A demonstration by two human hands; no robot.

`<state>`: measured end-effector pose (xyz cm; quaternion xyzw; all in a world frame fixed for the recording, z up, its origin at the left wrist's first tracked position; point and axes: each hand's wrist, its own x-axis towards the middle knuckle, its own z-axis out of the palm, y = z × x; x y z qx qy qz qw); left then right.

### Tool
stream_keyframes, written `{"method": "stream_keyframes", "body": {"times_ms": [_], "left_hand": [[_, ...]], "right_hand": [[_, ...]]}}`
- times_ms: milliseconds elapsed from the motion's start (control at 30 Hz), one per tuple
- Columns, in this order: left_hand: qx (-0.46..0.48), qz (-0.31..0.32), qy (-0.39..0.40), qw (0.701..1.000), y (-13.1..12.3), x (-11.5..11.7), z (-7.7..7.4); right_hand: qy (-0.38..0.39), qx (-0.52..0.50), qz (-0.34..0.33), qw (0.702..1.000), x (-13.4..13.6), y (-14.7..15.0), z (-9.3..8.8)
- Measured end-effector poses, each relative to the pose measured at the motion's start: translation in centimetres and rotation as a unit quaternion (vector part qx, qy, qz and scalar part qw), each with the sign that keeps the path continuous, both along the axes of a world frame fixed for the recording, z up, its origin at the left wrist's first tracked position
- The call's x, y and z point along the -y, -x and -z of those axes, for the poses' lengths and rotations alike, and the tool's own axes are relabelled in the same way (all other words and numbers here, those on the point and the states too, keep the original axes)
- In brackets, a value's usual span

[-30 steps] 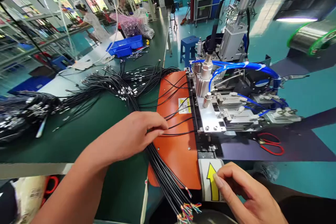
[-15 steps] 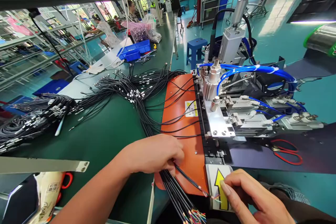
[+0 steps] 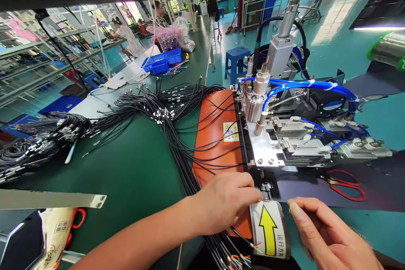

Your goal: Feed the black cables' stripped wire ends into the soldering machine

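Closed at the fingertips, my left hand (image 3: 226, 202) is pinching a cable end (image 3: 265, 201), its fine coloured wires showing at the top edge of the arrow plate (image 3: 268, 230). Beneath that hand, the bundle of black cables (image 3: 183, 171) is running down across the lower part of the orange board (image 3: 207, 137), bared wires fanning out at the bottom. Another stripped end is showing at the plate's lower left. My right hand (image 3: 330, 232) is hovering just right of the plate, thumb and forefinger nearly meeting; whether they are holding anything, I cannot tell. Several cables are crossing the board to the metal machine (image 3: 262, 145), and red-handled scissors (image 3: 337, 182) are lying near it.
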<state>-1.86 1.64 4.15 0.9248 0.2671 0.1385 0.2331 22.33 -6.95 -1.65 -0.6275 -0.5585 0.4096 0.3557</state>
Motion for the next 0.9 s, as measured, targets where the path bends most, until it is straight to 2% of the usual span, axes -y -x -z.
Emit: {"method": "stream_keyframes", "body": {"times_ms": [167,367,567,900], "left_hand": [[0.123,-0.042,0.002,0.991,-1.7,0.8,2.0],[0.171,-0.109,-0.013,0.979,-2.5,0.9,3.4],[0.159,-0.159,-0.001,0.974,-2.5,1.1,3.3],[0.172,-0.142,0.019,0.975,-2.2,1.4,3.3]], "right_hand": [[0.03,0.023,0.046,0.998,0.2,0.3,-0.3],[-0.005,0.046,0.049,0.998,-0.3,1.0,-1.2],[-0.106,0.068,0.036,0.991,-0.4,1.4,-1.4],[-0.133,0.051,0.02,0.99,-0.7,1.7,-1.8]]}}
